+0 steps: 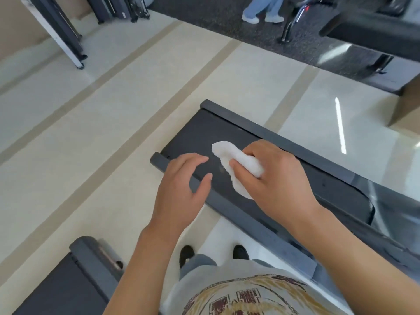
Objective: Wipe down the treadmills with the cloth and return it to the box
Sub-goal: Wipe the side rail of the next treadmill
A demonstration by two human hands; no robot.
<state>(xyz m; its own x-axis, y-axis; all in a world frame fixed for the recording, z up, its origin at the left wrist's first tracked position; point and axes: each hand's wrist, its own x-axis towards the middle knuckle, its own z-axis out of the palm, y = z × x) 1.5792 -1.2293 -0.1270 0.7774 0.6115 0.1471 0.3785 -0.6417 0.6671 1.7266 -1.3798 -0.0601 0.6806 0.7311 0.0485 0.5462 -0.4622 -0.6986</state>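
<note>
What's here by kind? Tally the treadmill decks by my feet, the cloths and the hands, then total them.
Treadmill decks: 2, the middle deck and the lower-left deck
Cloths: 1, the cloth
Hands: 2, the left hand and the right hand
Total: 5

Evidently a gym or fitness room. Shown by a low treadmill with a dark belt and grey side rails, a second treadmill at lower left, folded black machine frames leaning by the far wall, glossy pale floor tiles meeting speckled dark rubber flooring, and chrome-legged exercise equipment beyond.
</note>
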